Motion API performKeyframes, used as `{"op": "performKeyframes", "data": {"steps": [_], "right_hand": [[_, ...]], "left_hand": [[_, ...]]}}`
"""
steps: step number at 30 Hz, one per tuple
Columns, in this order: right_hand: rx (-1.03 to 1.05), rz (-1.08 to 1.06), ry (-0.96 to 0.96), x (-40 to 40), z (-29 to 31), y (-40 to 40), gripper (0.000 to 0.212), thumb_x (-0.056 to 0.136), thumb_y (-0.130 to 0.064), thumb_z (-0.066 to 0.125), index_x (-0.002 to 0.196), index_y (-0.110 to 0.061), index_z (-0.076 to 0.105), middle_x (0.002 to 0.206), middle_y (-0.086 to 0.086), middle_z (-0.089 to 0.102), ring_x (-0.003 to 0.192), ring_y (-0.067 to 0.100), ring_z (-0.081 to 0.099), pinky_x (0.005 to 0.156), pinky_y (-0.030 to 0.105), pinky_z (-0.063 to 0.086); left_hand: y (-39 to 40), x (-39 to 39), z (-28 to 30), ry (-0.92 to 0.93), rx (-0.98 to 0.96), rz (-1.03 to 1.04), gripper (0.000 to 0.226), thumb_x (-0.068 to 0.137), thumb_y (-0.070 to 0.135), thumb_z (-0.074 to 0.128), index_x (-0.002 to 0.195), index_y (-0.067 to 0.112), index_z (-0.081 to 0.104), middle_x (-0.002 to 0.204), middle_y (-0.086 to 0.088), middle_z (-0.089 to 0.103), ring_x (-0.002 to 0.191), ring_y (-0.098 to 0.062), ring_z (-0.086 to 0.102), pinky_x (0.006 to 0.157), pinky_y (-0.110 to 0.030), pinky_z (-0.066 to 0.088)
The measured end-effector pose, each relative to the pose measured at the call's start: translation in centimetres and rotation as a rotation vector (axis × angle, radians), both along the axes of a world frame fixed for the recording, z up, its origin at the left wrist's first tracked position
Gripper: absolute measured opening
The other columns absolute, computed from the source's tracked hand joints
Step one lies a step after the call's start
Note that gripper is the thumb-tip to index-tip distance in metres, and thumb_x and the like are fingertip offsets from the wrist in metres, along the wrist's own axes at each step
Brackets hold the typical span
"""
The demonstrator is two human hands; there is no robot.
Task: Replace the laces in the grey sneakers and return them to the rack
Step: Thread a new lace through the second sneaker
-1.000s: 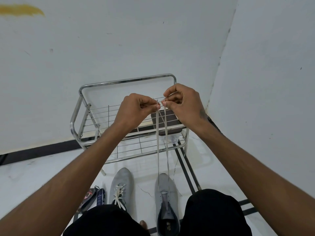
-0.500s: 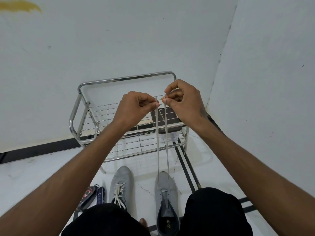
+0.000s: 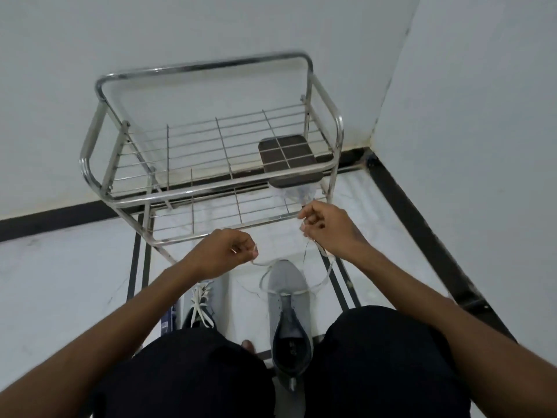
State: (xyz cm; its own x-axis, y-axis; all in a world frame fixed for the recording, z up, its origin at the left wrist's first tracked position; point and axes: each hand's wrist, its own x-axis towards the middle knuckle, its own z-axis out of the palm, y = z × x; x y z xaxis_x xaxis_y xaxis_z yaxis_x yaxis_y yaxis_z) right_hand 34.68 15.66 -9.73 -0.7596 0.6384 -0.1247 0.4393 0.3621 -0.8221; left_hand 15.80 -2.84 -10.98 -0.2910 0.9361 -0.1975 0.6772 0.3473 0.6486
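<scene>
Rack (image 3: 322, 82) holds a brown pad (image 3: 287, 152) far right; left hand (image 3: 224, 254) and right hand (image 3: 328, 232) each pinch a lace (image 3: 324, 280) end threaded through the near right sneaker (image 3: 289, 300).

The person has bare forearms and hands, with black trousers (image 3: 187, 375) covering both knees.

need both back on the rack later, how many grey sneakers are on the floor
2. One grey sneaker lies between the knees, its lace ends held by both hands. The other grey sneaker, already laced, sits left of it, partly hidden by the left forearm.
</scene>
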Motion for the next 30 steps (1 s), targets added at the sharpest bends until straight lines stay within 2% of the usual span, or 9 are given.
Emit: {"op": "performKeyframes", "data": {"steps": [4,8,10,12,14,17,20,24,30], "right_hand": [[-0.061,0.039,-0.120,0.5,-8.3,-0.9,0.016,0.093,-0.008,0.060,0.098,-0.020,0.068,0.088,-0.004,0.066,0.078,0.011,0.062,0.074,0.030,0.057],[-0.067,0.087,-0.254,1.2,-15.9,-2.3,0.020,0.097,-0.010,0.053,0.107,-0.019,0.068,0.090,-0.008,0.062,0.079,0.009,0.059,0.055,0.007,0.041],[-0.046,0.096,-0.294,1.7,-18.2,-2.8,0.018,0.097,-0.012,0.057,0.109,-0.018,0.069,0.092,-0.007,0.064,0.078,0.004,0.059,0.057,0.005,0.040],[-0.021,0.114,-0.346,1.9,-20.2,-3.2,0.017,0.095,-0.017,0.062,0.109,-0.017,0.071,0.097,-0.002,0.069,0.082,0.008,0.062,0.064,0.010,0.044],[-0.002,0.146,-0.410,1.9,-21.6,-3.5,0.019,0.095,-0.020,0.062,0.112,-0.017,0.071,0.103,0.000,0.072,0.092,0.016,0.065,0.077,0.026,0.051],[0.066,0.146,-0.465,1.7,-22.6,-3.8,0.019,0.097,-0.022,0.057,0.113,-0.020,0.067,0.104,-0.002,0.069,0.095,0.019,0.063,0.077,0.030,0.048],[0.119,0.152,-0.458,1.2,-23.3,-3.7,0.012,0.098,-0.020,0.052,0.096,-0.021,0.064,0.089,-0.006,0.064,0.084,0.018,0.062,0.067,0.029,0.043],[0.078,0.140,-0.454,1.0,-23.8,-3.5,0.012,0.094,-0.009,0.051,0.089,-0.017,0.059,0.087,-0.002,0.063,0.079,0.019,0.058,0.065,0.030,0.043],[0.005,0.149,-0.411,1.1,-23.9,-3.1,0.015,0.087,0.003,0.049,0.086,-0.011,0.055,0.079,0.000,0.058,0.073,0.020,0.056,0.055,0.027,0.037]], "left_hand": [[-0.1,1.6,-7.0,-0.063,0.013,0.080,0.010,0.094,0.027,0.066,0.085,0.023,0.069,0.081,0.014,0.071,0.079,0.000,0.065,0.074,-0.026,0.053],[0.3,3.5,-13.6,-0.148,0.010,0.128,0.010,0.096,0.026,0.059,0.088,0.023,0.063,0.075,0.013,0.071,0.072,-0.003,0.067,0.071,-0.034,0.053],[0.3,4.5,-16.3,-0.160,-0.016,0.176,0.010,0.096,0.027,0.060,0.087,0.025,0.065,0.073,0.013,0.069,0.072,-0.004,0.066,0.071,-0.032,0.052],[0.1,5.5,-19.1,-0.147,-0.011,0.224,0.009,0.093,0.028,0.064,0.086,0.025,0.067,0.080,0.013,0.066,0.078,-0.004,0.064,0.075,-0.031,0.052],[-0.1,6.3,-21.6,-0.178,0.031,0.279,0.007,0.091,0.028,0.068,0.084,0.028,0.067,0.093,0.012,0.064,0.090,-0.006,0.062,0.080,-0.033,0.053],[-0.2,7.1,-22.8,-0.247,0.079,0.377,0.013,0.086,0.028,0.074,0.081,0.035,0.065,0.100,0.008,0.063,0.096,-0.006,0.060,0.083,-0.030,0.052],[0.3,7.0,-23.0,-0.259,0.096,0.427,0.021,0.084,0.025,0.077,0.077,0.039,0.064,0.097,0.008,0.064,0.091,-0.007,0.063,0.081,-0.024,0.053],[0.2,6.9,-23.2,-0.255,0.099,0.429,0.009,0.083,0.022,0.078,0.079,0.026,0.072,0.096,0.008,0.066,0.091,-0.006,0.064,0.075,-0.008,0.047],[0.1,7.0,-23.8,-0.273,0.133,0.452,0.004,0.084,0.017,0.078,0.085,0.014,0.076,0.097,0.008,0.069,0.093,-0.004,0.065,0.080,-0.020,0.057]]}}
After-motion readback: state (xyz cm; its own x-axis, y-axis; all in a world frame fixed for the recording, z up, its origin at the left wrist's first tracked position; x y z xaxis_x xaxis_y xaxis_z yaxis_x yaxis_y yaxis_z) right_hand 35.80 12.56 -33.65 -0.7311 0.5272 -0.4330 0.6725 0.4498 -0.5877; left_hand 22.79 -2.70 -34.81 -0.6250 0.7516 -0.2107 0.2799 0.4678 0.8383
